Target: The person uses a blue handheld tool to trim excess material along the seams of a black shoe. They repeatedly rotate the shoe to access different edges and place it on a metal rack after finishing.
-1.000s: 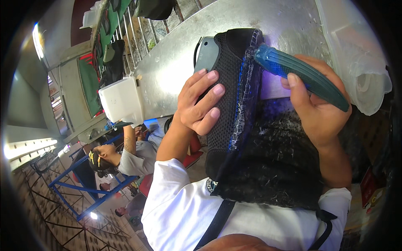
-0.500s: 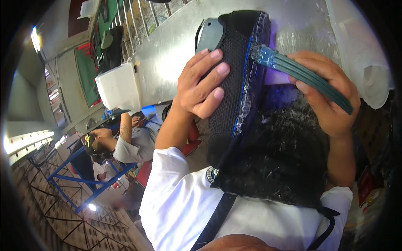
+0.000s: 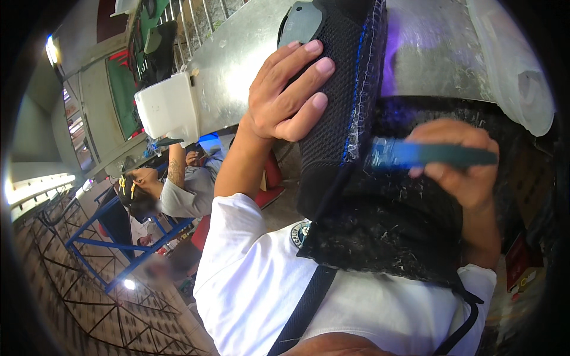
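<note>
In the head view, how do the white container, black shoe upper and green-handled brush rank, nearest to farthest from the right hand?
1. Green-handled brush: held in the right hand.
2. Black shoe upper: left of the brush.
3. White container: far left.

A: Lighting?
B: Bright centre, white glare on the table [image 3: 228, 83], violet tint right of the shoe [image 3: 335, 89].
A: Blur?
B: Motion smears the right hand [image 3: 460, 160] and blue-green tool [image 3: 427, 154]; the left hand [image 3: 285, 95] reads crisp.
A: Edges?
B: Fisheye bending, black rim, blown-out lamp [image 3: 52, 50] upper left.
</note>
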